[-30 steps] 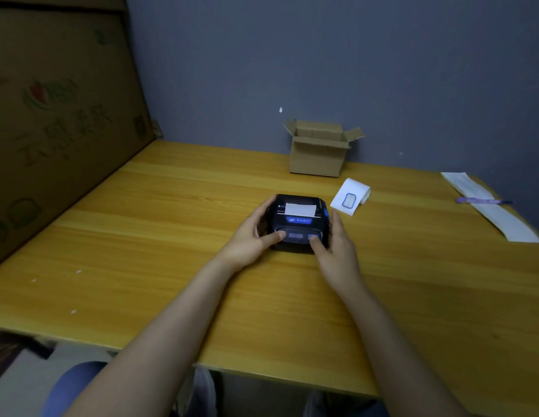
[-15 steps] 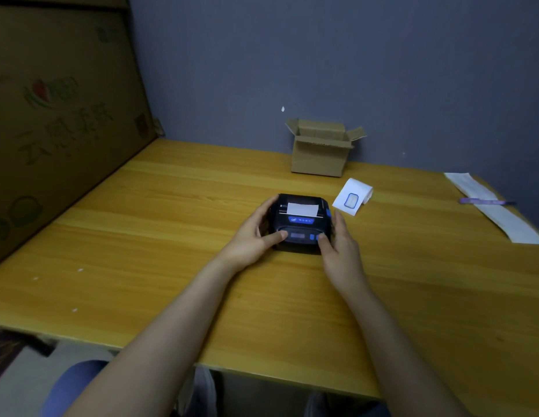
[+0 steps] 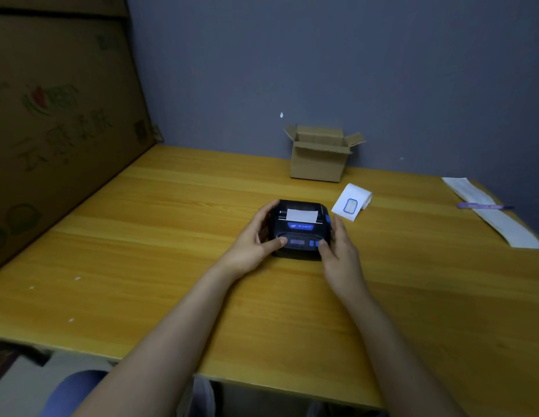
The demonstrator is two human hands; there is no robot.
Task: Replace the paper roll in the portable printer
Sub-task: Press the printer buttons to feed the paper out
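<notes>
A small black portable printer (image 3: 300,228) with blue buttons sits on the wooden table (image 3: 142,251), its lid down. A short white strip of paper (image 3: 302,215) sticks out of its top slot. My left hand (image 3: 256,239) wraps the printer's left side, thumb on the front panel. My right hand (image 3: 340,251) holds the right side, thumb resting by the blue buttons. A white paper roll (image 3: 352,201) with a blue-outlined label lies just right of and behind the printer.
An open cardboard box (image 3: 319,155) stands against the back wall. A long white paper strip (image 3: 497,218) with a purple pen (image 3: 481,206) across it lies at the table's right edge. A big cardboard sheet (image 3: 51,115) walls the left side.
My right thumb has shifted slightly along the printer's front panel. The printer and my left hand stay where they were.
</notes>
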